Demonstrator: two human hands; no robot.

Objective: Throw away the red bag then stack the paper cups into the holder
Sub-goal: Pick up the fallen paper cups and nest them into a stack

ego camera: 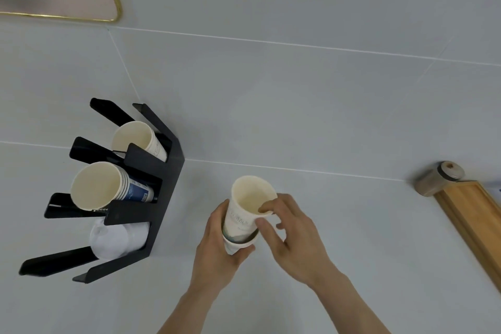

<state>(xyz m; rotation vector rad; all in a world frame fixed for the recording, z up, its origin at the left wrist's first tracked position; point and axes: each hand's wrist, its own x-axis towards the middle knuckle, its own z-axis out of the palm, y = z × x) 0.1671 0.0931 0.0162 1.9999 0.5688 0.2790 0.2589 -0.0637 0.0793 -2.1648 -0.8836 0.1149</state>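
Lower centre: left hand [217, 247] wrapped round nested paper cups [245, 214]; right hand [287, 230] pinching top cup's rim w/ fingertips. Left of frame: black angular holder [165, 171], tapered cup stacks in upper slots.

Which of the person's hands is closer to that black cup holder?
Left. The left hand wraps the nested paper cups just right of the black holder; the right hand pinches the top cup's rim from the far side.

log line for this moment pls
left hand grip: nested paper cups | right hand grip: top cup rim | black holder: part filled | red bag: not visible
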